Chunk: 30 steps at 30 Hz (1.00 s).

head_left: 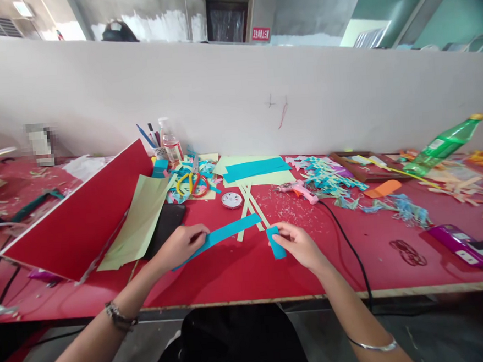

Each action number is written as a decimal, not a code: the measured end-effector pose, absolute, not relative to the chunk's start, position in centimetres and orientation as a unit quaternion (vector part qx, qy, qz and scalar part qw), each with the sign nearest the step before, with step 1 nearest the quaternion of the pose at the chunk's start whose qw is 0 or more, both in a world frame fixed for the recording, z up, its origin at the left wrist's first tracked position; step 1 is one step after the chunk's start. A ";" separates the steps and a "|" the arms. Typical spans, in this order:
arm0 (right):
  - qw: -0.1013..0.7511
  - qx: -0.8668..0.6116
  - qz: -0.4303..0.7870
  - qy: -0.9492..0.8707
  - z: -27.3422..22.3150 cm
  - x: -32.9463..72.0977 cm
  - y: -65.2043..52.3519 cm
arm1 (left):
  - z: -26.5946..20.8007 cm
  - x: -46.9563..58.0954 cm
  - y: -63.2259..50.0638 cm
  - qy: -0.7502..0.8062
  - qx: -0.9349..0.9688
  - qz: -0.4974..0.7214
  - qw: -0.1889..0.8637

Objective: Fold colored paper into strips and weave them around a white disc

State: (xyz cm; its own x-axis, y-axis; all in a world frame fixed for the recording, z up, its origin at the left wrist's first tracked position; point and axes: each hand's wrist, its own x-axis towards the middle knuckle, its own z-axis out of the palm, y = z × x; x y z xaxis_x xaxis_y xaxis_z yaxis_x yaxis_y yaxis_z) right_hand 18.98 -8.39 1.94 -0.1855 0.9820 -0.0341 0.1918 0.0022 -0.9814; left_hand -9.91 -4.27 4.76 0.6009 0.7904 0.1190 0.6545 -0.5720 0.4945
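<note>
Between thumb and fingers, my left hand (pixel 187 244) grips a long blue paper strip (pixel 232 228), which slants up to the right over the red table. My right hand (pixel 297 242) pinches a short blue paper piece (pixel 275 243), apart from the long strip's end. Several narrow pale green paper strips (pixel 249 205) lie crossed just beyond both hands. Farther back, wide blue paper strips (pixel 257 169) rest on a pale green sheet (pixel 223 163). A pink glue gun (pixel 298 191) lies beyond my right hand, and a small round white lid (pixel 232 200) sits left of the crossed strips.
Scissors (pixel 192 184) lie on paper scraps at the back left, near a plastic bottle (pixel 171 144). A red board (pixel 82 219) leans at left beside green sheets (pixel 139 221). At right are a green bottle (pixel 441 145), a purple power strip (pixel 465 245) and a black cord (pixel 349 239).
</note>
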 end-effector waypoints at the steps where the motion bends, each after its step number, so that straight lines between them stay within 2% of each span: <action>1: 0.398 -0.500 0.498 -0.586 1.9 18.9 -8.4 | 4.7 -9.7 -4.0 0.411 0.872 0.163 0.210; 7: 0.422 -0.511 0.423 -0.618 2.1 18.4 -8.5 | 4.2 -8.2 -3.7 0.452 0.841 0.248 0.161; 9: 0.439 -0.514 0.414 -0.609 2.2 17.9 -8.6 | 4.3 -7.2 -4.8 0.439 0.822 0.278 0.233; 13: 0.467 -0.492 0.478 -0.559 2.4 16.0 -9.0 | 4.4 -3.9 -7.4 0.390 0.747 0.275 0.463; 16: 0.489 -0.465 0.500 -0.543 2.5 14.7 -9.1 | 4.1 -2.0 -8.5 0.377 0.700 0.283 0.536; 21: 0.482 -0.459 0.527 -0.528 2.6 14.1 -9.3 | 3.6 -1.7 -8.6 0.394 0.669 0.292 0.559; 27: 0.426 -0.452 0.569 -0.539 2.7 13.9 -10.1 | 3.3 -2.5 -8.8 0.412 0.697 0.289 0.510; 30: 0.422 -0.451 0.567 -0.545 2.6 13.7 -10.3 | 3.3 -2.7 -9.3 0.388 0.688 0.276 0.547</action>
State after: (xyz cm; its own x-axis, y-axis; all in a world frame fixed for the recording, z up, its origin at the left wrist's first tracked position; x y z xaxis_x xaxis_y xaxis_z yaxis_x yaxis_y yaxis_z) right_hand 13.73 -10.33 2.63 -0.2371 0.9701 -0.0511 0.0134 -0.0493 -0.9987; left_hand -2.66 -9.31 3.29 0.5457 0.8368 -0.0449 0.2327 -0.0999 0.9674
